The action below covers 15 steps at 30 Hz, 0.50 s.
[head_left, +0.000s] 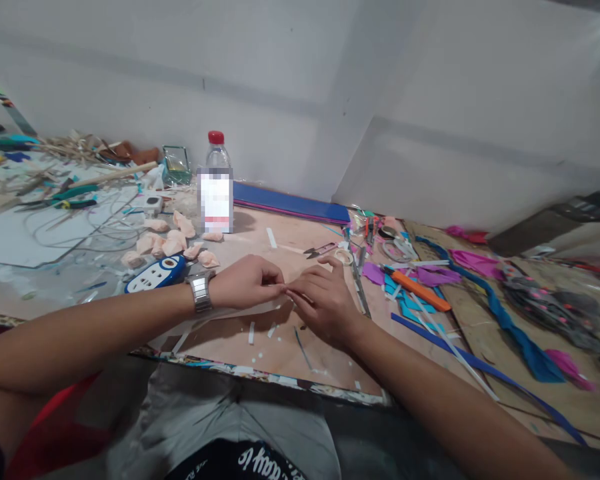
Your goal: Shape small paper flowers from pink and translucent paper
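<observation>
Both hands meet over the worktable (220, 340), their fingertips touching. My left hand (247, 280), with a metal watch (201, 293) on its wrist, is closed in a pinch of thumb and forefinger. At the same spot the fingers of my right hand (325, 300) press together, with one finger raised and bent. Whatever lies between the fingertips is too small or hidden to make out. Small white paper strips (251, 333) lie on the table below the hands. Just beyond the right hand are small thread snips (321, 251) and a roll of tape (344, 256).
Left of my hands are a blue-and-white power strip (156, 273) and several crumpled peach pieces (174, 243). A red-capped bottle (216, 200) stands behind, near a blue flat stack (290, 202). An orange utility knife (420, 290), a blue ribbon (495, 307) and scraps lie right.
</observation>
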{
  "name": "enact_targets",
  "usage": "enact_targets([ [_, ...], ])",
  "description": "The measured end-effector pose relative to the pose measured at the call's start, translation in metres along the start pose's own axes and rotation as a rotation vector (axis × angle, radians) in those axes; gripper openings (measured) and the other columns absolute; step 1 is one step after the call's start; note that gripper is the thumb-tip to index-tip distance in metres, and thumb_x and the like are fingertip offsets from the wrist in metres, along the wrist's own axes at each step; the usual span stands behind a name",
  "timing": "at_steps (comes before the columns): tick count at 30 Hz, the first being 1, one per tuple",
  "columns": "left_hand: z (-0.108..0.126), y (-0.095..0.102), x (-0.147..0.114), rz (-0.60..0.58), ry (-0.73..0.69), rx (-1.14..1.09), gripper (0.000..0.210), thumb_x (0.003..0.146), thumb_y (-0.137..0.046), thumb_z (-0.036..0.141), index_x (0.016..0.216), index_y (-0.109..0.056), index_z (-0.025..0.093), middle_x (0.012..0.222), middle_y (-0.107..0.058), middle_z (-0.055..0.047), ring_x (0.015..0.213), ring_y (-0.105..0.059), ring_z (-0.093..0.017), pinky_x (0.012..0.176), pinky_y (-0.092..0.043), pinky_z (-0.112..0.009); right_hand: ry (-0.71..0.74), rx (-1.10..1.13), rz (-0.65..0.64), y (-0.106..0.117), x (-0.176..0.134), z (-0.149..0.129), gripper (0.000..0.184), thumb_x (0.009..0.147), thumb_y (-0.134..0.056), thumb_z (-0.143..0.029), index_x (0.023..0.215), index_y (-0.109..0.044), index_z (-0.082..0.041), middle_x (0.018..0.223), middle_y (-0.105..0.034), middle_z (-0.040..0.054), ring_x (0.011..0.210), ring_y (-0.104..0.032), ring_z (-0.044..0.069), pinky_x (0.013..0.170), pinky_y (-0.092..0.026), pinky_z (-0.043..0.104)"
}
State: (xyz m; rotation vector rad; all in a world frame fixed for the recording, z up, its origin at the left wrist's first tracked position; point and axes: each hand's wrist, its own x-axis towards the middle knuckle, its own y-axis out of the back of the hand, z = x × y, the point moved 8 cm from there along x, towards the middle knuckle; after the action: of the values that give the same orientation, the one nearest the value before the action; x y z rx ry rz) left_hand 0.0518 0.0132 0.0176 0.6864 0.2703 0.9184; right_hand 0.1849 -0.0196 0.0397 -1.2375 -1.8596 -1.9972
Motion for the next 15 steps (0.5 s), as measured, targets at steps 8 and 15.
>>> enact_targets([
  [8,0.0042,0.0019,-0.0012,0.033,-0.036,0.047,0.028,0.095,-0.057,0.032,0.084,-0.077,0.016,0.071,-0.071,0.0,0.065,-0.057,-0.011,0.064,-0.035,-0.024,-0.079,0.032,-0.029,0.0001,0.0031,0.0022,0.007,0.102,-0.066,-0.02,0.098,-0.07,-0.024,0.088,-0.078,-0.0015,0.089,-0.069,0.019,0.109,-0.032,0.048],
  [15,0.0084,-0.0029,-0.0014,0.064,-0.125,0.443,0.029,0.103,-0.055,0.029,0.089,-0.077,0.018,0.079,-0.077,-0.003,0.069,-0.064,-0.015,0.064,-0.033,-0.027,-0.101,0.052,-0.077,-0.0042,0.001,0.0081,0.007,0.102,-0.063,-0.018,0.099,-0.067,-0.023,0.089,-0.076,0.0008,0.089,-0.067,0.019,0.107,-0.032,0.048],
])
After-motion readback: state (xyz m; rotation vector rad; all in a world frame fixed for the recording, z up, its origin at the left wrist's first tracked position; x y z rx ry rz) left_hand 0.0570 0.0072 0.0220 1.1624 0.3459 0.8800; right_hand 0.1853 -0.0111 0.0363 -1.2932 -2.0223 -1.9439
